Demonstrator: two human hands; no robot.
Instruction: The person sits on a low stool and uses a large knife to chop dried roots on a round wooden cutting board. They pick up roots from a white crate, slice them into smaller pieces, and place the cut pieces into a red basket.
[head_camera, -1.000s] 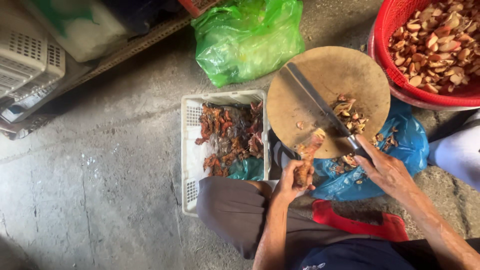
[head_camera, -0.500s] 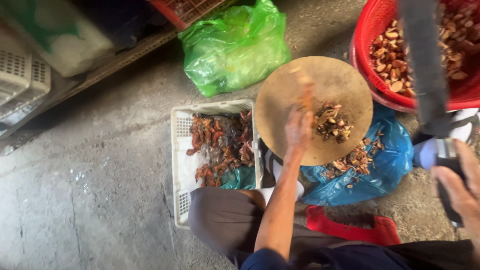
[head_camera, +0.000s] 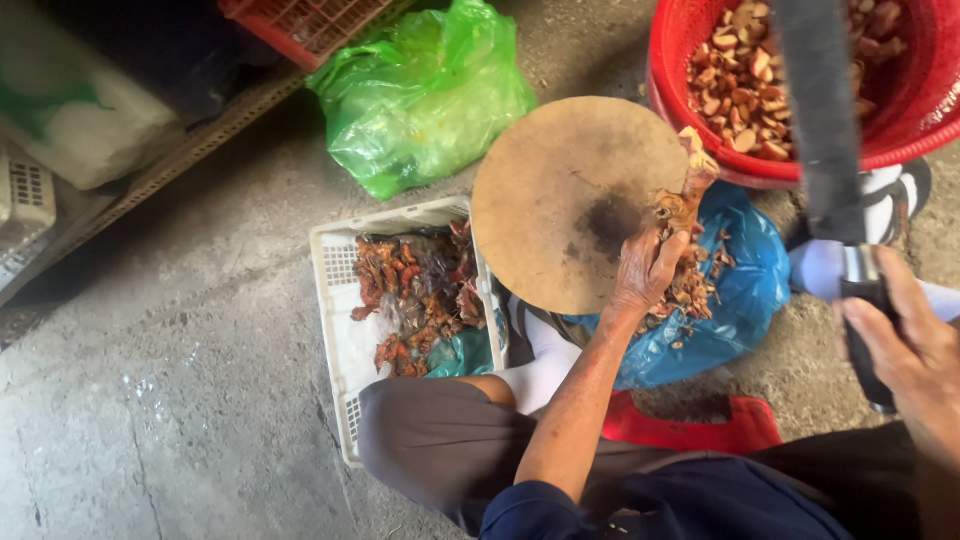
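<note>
The left hand (head_camera: 645, 272) curls its fingers around reddish-brown pieces (head_camera: 688, 205) at the right edge of the round wooden chopping board (head_camera: 570, 190), while the right hand (head_camera: 915, 360) grips a raised cleaver (head_camera: 822, 110) by its handle.

Matt worn wooden chopping board (head_camera: 570, 190)
</note>
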